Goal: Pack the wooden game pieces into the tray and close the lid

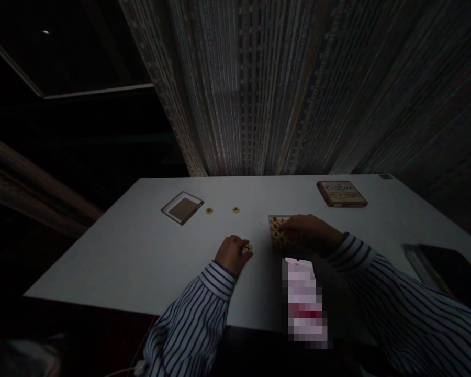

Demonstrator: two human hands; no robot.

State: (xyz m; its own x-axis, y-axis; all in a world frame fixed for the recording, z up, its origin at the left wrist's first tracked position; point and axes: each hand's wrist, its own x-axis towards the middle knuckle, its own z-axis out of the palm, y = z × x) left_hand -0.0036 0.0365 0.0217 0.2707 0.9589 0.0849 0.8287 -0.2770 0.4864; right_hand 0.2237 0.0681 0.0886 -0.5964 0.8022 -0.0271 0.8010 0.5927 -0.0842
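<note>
Between the thumb and fingers of my left hand (232, 254) is a round wooden Chinese chess piece (248, 247), its dark marking facing up, just above or on the white table. My right hand (312, 232) reaches over a small box (272, 244) full of similar round pieces (276, 227). Its fingers are bent together against the pieces; what they hold, if anything, is hidden. The hand covers the box's right part. Two loose pieces lie farther back, one with a dark marking (236, 210) and another (209, 211) to its left.
A brown-edged flat lid or tray (182, 208) lies at the back left of the white table (141, 251). A printed box (341, 193) sits at the back right. Close to me is a lit phone (304, 298); a dark object (451, 269) lies right. Curtains (251, 94) hang behind.
</note>
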